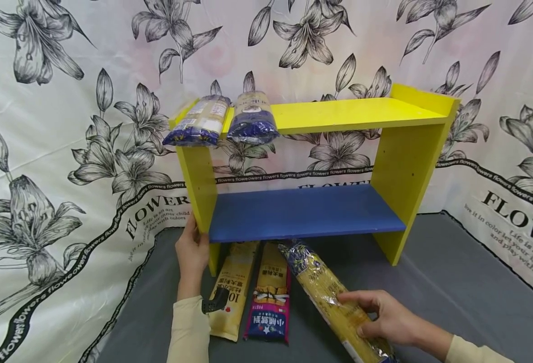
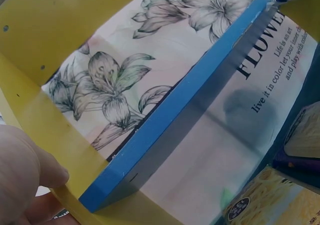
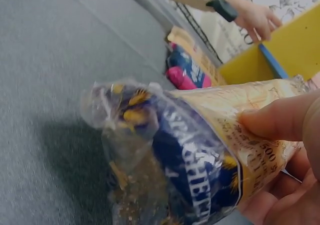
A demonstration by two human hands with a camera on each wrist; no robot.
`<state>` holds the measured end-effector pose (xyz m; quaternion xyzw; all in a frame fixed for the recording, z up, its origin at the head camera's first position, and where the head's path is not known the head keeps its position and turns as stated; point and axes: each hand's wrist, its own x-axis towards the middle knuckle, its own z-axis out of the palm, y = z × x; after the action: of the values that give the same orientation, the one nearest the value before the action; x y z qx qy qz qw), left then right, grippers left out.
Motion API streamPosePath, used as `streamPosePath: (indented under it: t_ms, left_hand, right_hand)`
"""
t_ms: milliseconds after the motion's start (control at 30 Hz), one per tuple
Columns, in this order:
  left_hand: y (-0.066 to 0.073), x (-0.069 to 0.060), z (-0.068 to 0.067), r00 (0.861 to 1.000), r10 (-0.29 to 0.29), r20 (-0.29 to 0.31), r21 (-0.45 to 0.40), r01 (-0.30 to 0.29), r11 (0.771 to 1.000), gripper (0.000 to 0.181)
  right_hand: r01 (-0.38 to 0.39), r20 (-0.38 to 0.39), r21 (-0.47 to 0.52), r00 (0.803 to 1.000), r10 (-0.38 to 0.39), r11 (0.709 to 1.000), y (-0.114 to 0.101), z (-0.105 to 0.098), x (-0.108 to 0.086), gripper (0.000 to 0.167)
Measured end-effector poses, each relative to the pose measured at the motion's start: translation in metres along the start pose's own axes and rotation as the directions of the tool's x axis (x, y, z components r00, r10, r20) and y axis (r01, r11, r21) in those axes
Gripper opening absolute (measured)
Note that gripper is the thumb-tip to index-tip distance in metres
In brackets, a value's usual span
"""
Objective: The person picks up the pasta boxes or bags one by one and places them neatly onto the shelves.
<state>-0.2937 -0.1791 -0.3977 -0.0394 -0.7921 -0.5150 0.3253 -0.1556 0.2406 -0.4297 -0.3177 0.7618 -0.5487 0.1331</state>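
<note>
My right hand [image 1: 386, 317] grips a long clear bag of spaghetti [image 1: 334, 297] with blue ends; its far end reaches the front edge of the blue shelf [image 1: 303, 209]. Close up in the right wrist view, thumb and fingers pinch the spaghetti bag [image 3: 200, 150]. At the lower left side of the yellow rack [image 1: 198, 186], my left hand [image 1: 193, 254] holds the side panel. The left wrist view shows that hand [image 2: 30, 175] against the yellow panel beside the blue shelf [image 2: 165, 115].
Under the blue shelf lie a yellow pasta pack [image 1: 235, 292] and a pink and blue pasta pack [image 1: 268, 297] on the grey surface [image 1: 466, 282]. Two blue-ended bags, one [image 1: 200, 121] at the corner and another [image 1: 252, 118] beside it, lie on the rack's top.
</note>
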Motion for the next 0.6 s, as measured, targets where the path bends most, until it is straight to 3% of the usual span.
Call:
streamPosePath:
  t_ms: [167, 333, 400, 600]
  left_hand:
    - [-0.001, -0.001, 0.0, 1.0, -0.003, -0.006, 0.001, 0.003, 1.0, 0.067]
    - [0.0, -0.001, -0.001, 1.0, 0.004, -0.008, 0.006, -0.004, 1.0, 0.066]
    - [0.0, 0.0, -0.001, 1.0, 0.009, -0.007, 0.006, -0.009, 1.0, 0.066]
    - [0.0, 0.0, 0.0, 1.0, -0.01, -0.002, 0.01, 0.01, 1.0, 0.065]
  right_hand:
    - [0.003, 0.013, 0.028, 1.0, -0.003, 1.0, -0.003, 0.003, 0.0, 0.06]
    - [0.011, 0.005, -0.032, 1.0, -0.011, 0.999, -0.004, 0.004, -0.002, 0.059]
    - [0.024, -0.014, -0.06, 1.0, -0.025, 0.998, -0.005, 0.006, -0.003, 0.058]
    - [0.049, -0.119, -0.022, 0.992, -0.051, 0.999, -0.019, 0.005, -0.005, 0.057]
